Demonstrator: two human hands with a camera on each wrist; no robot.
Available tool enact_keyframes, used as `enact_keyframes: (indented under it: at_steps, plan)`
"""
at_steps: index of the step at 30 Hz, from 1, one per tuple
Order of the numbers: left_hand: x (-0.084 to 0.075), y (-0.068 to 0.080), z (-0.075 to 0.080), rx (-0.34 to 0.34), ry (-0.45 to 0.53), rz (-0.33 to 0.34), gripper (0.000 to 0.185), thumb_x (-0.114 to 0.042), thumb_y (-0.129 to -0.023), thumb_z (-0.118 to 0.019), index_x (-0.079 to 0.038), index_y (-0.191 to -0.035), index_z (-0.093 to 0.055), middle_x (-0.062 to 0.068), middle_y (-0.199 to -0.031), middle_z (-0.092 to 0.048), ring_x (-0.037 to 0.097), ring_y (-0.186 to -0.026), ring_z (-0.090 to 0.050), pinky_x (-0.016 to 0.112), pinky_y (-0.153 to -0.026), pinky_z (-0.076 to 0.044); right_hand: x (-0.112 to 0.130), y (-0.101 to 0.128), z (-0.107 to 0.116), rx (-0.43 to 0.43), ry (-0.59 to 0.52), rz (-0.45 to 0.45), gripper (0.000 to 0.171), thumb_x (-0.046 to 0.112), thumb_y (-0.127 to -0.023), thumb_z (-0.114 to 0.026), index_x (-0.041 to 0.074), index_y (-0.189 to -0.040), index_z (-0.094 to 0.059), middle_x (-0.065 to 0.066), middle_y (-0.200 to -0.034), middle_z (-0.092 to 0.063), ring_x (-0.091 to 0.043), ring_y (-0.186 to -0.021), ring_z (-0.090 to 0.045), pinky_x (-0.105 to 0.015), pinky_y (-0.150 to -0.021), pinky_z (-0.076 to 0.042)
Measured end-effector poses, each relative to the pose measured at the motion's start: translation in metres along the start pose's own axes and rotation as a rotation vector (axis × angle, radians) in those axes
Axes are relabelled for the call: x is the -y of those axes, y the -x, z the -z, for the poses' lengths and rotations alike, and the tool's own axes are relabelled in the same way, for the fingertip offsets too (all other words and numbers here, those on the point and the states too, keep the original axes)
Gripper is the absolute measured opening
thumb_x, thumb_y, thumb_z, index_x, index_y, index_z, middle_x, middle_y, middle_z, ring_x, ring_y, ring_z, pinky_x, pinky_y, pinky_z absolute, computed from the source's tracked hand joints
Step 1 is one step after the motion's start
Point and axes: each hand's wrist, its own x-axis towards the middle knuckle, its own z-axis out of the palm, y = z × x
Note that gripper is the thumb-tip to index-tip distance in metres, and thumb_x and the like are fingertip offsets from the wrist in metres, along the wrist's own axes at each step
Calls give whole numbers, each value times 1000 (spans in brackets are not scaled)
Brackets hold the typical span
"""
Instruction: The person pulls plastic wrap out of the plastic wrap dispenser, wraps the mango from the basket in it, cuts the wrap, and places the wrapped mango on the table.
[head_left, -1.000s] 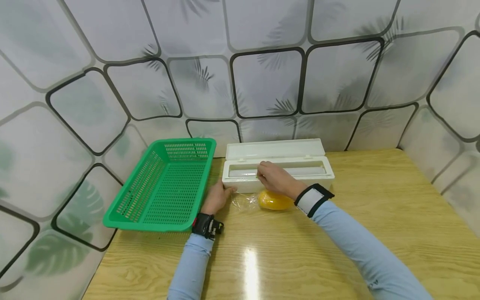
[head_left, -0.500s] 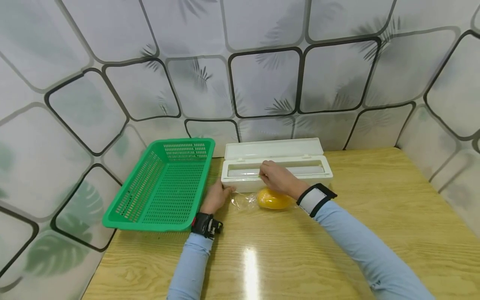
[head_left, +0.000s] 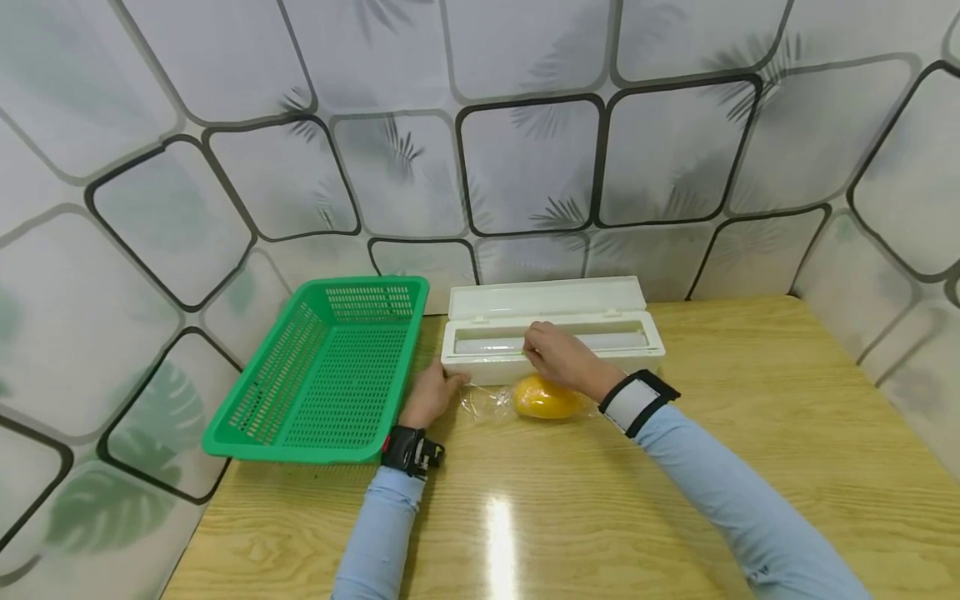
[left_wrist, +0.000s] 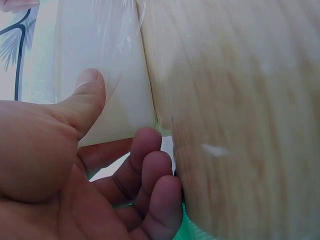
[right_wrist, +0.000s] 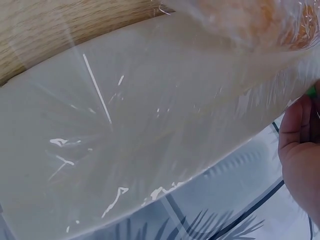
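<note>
A long white cling film dispenser (head_left: 487,369) stands at the back of the table, its lid (head_left: 547,298) raised and a roll of film (head_left: 611,342) inside. My left hand (head_left: 431,394) holds its left end, the thumb (left_wrist: 90,92) pressed on the front wall. Over the dispenser's front edge, my right hand (head_left: 558,358) pinches a small green slide cutter (right_wrist: 312,92), mostly hidden by the fingers. Clear film (right_wrist: 100,145) hangs down the front wall. Just before the dispenser lies a rounded yellow-orange fruit (head_left: 546,398) under clear film, partly covered by my right wrist.
A green perforated plastic basket (head_left: 300,455) sits left of my left hand, close beside it. The wooden table (head_left: 600,517) meets a patterned wall (head_left: 532,167) right behind the dispenser. Loose crumpled film (head_left: 483,402) spreads left of the fruit.
My right hand has slid a little to the right along the dispenser's front edge. The left hand keeps its hold on the left end.
</note>
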Motion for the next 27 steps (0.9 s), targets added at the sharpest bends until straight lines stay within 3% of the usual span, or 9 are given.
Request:
enact_keyframes:
  at_steps: [27]
  plan:
    - [1,0,0,3,2,-8,43,-19,-95,-67,6,-126,-50,30,-122,-63,42,-116,-59,53,-97,-48,-5,11,5,-13,21,-26,13,-4,-91,-62,6,-83,-57,-5,-83,-55,-20,-76,-52,-32,-69,-49]
